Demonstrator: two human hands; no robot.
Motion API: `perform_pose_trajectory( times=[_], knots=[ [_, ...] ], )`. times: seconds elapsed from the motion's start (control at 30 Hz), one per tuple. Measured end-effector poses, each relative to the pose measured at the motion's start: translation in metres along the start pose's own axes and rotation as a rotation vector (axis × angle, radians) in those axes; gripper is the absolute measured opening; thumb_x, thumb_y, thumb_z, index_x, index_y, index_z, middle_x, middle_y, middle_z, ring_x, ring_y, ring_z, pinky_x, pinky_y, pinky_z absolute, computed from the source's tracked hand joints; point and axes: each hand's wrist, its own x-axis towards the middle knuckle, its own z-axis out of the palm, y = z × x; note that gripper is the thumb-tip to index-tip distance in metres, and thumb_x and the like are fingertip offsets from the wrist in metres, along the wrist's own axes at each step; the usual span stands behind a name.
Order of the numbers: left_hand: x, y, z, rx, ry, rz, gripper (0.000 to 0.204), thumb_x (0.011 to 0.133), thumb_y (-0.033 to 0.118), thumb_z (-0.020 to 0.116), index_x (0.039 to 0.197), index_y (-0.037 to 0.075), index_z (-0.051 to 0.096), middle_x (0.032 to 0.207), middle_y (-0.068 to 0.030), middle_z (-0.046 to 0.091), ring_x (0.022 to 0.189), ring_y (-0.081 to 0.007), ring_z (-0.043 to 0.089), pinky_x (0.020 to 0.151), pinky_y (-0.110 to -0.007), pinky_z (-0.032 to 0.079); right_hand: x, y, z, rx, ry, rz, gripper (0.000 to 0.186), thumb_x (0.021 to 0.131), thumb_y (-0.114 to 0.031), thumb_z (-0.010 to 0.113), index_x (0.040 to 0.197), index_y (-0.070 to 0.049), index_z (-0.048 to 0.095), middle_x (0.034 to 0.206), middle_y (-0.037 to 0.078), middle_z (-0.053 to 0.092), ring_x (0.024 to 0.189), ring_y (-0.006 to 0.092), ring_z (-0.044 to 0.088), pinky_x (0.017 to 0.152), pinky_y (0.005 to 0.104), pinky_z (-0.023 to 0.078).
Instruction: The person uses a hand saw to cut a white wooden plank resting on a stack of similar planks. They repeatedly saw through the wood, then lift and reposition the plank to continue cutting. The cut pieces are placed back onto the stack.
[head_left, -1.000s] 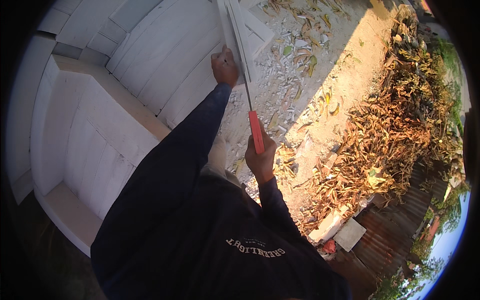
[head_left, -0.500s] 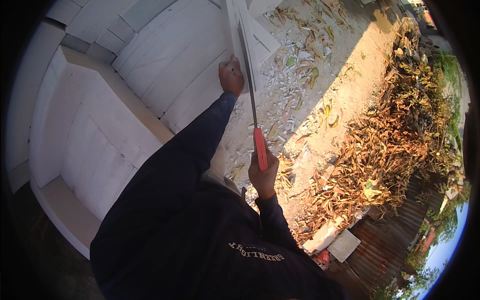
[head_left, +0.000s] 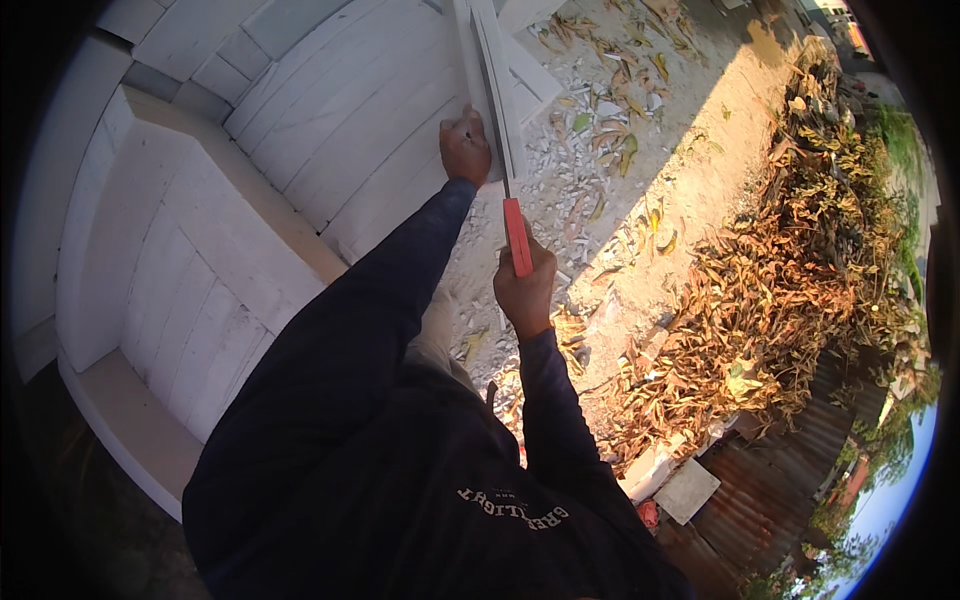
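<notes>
No packages, labels, signs or screens visible; far rim too blurred.

View: a single head-worn fisheye camera, looking steeply down past the person's own chest and dark sleeves.
Facing: away from the body, toward white block walls (head_left: 300, 130) on the left and leaf-strewn ground (head_left: 700, 200) on the right.
Nearness: the torso fills the near lower edge; the left hand (head_left: 466, 148) and right hand (head_left: 524, 285) sit at arm's reach near the middle.
Distortion: straight wall edges bend toward the dark round rim.
Far edge: at the far right, greenery and a sliver of sky (head_left: 900, 490).
</notes>
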Motion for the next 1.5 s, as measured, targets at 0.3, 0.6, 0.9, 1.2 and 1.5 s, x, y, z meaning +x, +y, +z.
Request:
perform_pose_trajectory(
  times=[0.3,0.6,0.9,1.2,1.5],
  knots=[
    [0.000,-0.019,0.002,0.017,0.038,0.034,0.040,0.104,0.028,0.054,0.121,-0.003,0.072,0.096,-0.0297,0.065,0.091,-0.0433,0.063,0.083,-0.048,0.051,-0.057,0.006,-0.020,0.053,-0.004,0.091,0.047,0.090,-0.001,0.056,0.136,0.008,0.059,0.080,0.027,0.068,0.071,0.0390,0.071,0.061,0.0414,0.053],
    [0.006,-0.007,-0.001,-0.018,0.032,-0.005,0.041,0.104,0.028,0.055,0.124,-0.005,0.071,0.095,-0.0289,0.065,0.093,-0.0406,0.063,0.085,-0.048,0.050,-0.095,0.018,-0.021,-0.033,0.061,-0.027,0.046,0.090,0.000,0.056,0.135,0.009,0.059,0.082,0.030,0.067,0.074,0.0420,0.071,0.063,0.0473,0.053],
    [0.007,-0.005,-0.010,0.058,-0.022,0.018,0.040,0.105,0.026,0.055,0.123,-0.005,0.071,0.089,-0.0263,0.064,0.090,-0.0397,0.062,0.082,-0.048,0.050,-0.087,0.014,-0.025,-0.012,0.003,0.036,0.049,0.090,0.000,0.057,0.138,0.009,0.058,0.095,0.030,0.071,0.081,0.0428,0.073,0.069,0.0428,0.058],
    [0.006,-0.014,-0.008,0.089,-0.042,0.049,0.040,0.105,0.026,0.055,0.119,-0.007,0.072,0.092,-0.0283,0.064,0.089,-0.0413,0.062,0.082,-0.048,0.049,-0.034,0.009,-0.025,0.090,-0.046,0.102,0.045,0.091,-0.002,0.057,0.134,0.011,0.060,0.088,0.031,0.069,0.077,0.0388,0.073,0.065,0.0426,0.055],
    [0.007,-0.022,0.006,0.045,-0.021,0.034,0.041,0.105,0.027,0.054,0.121,-0.006,0.072,0.095,-0.0267,0.062,0.091,-0.0405,0.063,0.084,-0.048,0.049,-0.030,0.015,-0.025,0.056,-0.081,0.109,0.048,0.091,-0.003,0.056,0.139,0.004,0.059,0.087,0.029,0.070,0.078,0.0407,0.073,0.066,0.0416,0.056]
  ],
)
